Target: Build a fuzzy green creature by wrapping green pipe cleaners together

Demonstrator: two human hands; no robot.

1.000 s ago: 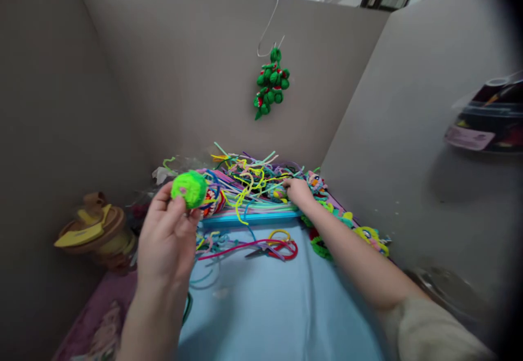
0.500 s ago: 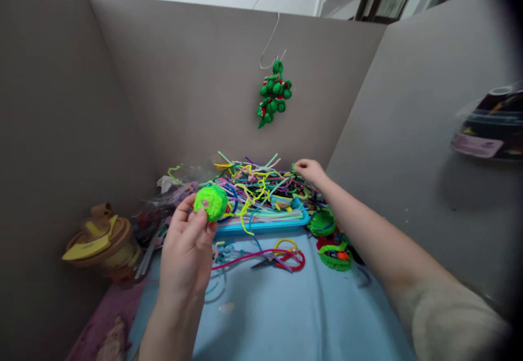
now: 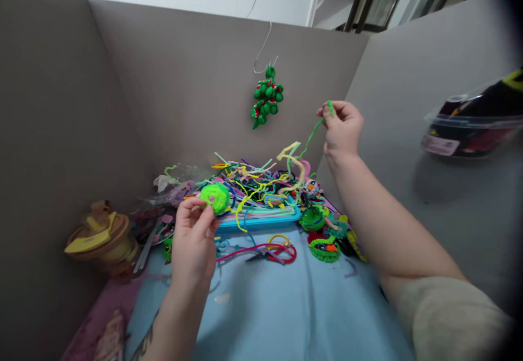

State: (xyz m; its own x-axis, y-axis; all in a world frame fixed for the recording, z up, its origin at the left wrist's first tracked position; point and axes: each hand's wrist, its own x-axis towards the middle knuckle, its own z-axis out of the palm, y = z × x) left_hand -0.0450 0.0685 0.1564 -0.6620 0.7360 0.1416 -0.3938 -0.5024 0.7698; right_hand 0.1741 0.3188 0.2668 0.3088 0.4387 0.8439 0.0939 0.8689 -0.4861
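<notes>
Between the thumb and fingers of my left hand [image 3: 194, 236] is a round, bright green fuzzy disc [image 3: 215, 197] with a small pink spot at its centre. My right hand [image 3: 343, 128] is raised at the right, pinching a green pipe cleaner [image 3: 314, 136]. The pipe cleaner trails down to a tangled heap of coloured pipe cleaners [image 3: 255, 184], where pale yellow and pink strands [image 3: 300, 173] stand up around its lower end. The heap rises in and behind a blue tray [image 3: 261, 222].
Scissors with red and yellow handles [image 3: 284, 252] lie on the blue cloth [image 3: 265, 312]. Green fuzzy pieces [image 3: 324, 249] sit right of the tray. At left stands a brown lidded container [image 3: 104, 236]. A green and red ornament [image 3: 267, 97] hangs from a wire; a pouch [image 3: 469, 127] hangs at right.
My right hand has risen from the heap, drawing a green pipe cleaner upward and lifting other strands near it. My left hand keeps the green disc, which has turned slightly.
</notes>
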